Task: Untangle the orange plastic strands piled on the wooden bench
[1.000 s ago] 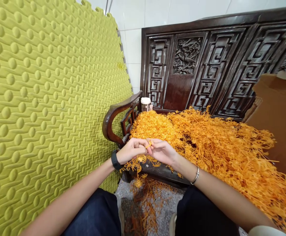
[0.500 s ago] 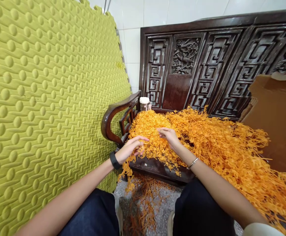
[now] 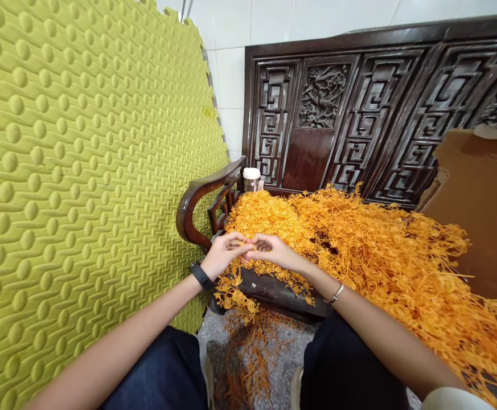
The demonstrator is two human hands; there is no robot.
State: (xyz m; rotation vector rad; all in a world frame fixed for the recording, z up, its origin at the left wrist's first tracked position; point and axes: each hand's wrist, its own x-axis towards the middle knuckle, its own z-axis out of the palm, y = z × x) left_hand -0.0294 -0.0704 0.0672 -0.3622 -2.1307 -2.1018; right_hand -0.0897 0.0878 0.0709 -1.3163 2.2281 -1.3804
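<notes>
Orange plastic piece (image 3: pixel 248 246) now sits pinched between our left hand (image 3: pixel 225 253) and right hand (image 3: pixel 274 252), fingers closed on it above the bench (image 3: pixel 269 287) edge; half a second ago they were apart, the right reaching into the pile (image 3: pixel 359 250).

Two hands, the left hand (image 3: pixel 225 254) and the right hand (image 3: pixel 274 252), one wooden bench (image 3: pixel 337 114), one white-lidded jar (image 3: pixel 251 179), one green foam mat (image 3: pixel 81 171), one cardboard sheet (image 3: pixel 483 199), one black wristband (image 3: pixel 201 275), one silver bracelet (image 3: pixel 336 294), and orange plastic pieces (image 3: pixel 380 256) too many to count.
</notes>
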